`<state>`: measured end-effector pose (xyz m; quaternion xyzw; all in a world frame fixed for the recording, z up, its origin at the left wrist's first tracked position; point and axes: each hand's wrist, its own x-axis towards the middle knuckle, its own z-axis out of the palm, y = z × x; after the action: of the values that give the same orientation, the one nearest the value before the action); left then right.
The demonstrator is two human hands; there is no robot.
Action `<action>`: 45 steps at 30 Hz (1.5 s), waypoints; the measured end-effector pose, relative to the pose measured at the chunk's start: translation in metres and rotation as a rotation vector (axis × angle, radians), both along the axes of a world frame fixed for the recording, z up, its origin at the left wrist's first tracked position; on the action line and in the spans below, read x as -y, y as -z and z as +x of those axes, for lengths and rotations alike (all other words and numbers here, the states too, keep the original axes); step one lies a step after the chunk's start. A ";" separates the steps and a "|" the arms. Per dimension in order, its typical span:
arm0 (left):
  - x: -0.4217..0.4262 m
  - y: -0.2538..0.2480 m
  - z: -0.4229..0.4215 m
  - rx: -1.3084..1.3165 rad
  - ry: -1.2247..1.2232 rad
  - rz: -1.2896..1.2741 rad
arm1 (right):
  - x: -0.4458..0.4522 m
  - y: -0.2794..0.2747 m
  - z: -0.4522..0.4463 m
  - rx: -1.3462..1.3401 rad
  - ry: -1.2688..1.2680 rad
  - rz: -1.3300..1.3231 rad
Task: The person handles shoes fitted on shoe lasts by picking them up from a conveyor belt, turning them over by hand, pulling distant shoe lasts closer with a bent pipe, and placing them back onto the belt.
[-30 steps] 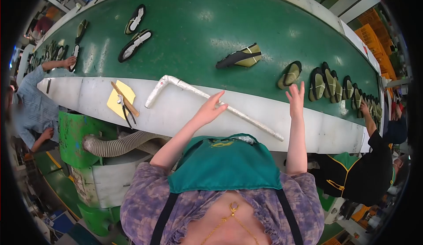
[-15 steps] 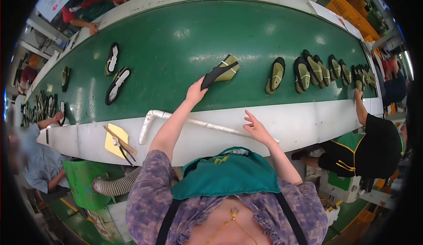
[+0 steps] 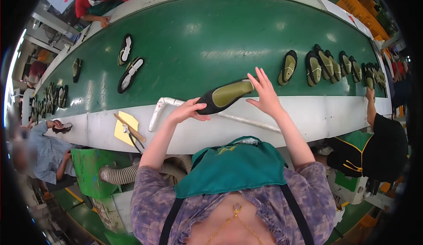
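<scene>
A black shoe with an olive-green last inside it is held over the near edge of the green belt, tilted up to the right. My left hand grips its left end. At its other end, my right hand has its fingers stretched and spread, close to or touching the tip; I cannot tell which. Beneath the shoe, a bent pipe wrapped in silvery material lies on the white ledge. Left of it are pincers and a wooden stick on a yellow sheet.
On the green belt, two black shoes with white strips lie left and several olive shoes lie right. Workers stand at the left, the right and across the belt. A ribbed hose runs below the ledge.
The shoe has come nearer and turned so its last opening faces up. My right hand has risen to its far end. The worker at left now holds a shoe over the ledge.
</scene>
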<state>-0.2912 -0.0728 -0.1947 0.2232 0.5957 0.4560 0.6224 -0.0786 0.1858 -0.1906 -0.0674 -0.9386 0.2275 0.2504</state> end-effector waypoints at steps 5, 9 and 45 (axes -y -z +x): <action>0.029 -0.039 0.009 -0.049 0.000 -0.006 | 0.000 -0.006 0.001 0.267 -0.320 -0.483; 0.044 0.016 -0.026 0.174 -0.022 0.064 | 0.026 0.040 0.015 0.269 -0.219 -0.800; -0.016 0.038 0.094 0.607 -0.653 0.299 | 0.105 -0.005 0.032 0.133 -0.276 -0.855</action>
<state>-0.1974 -0.0572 -0.2325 -0.0323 0.3537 0.7534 0.5534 -0.0466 0.0805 -0.1858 -0.0535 -0.7746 0.6211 0.1066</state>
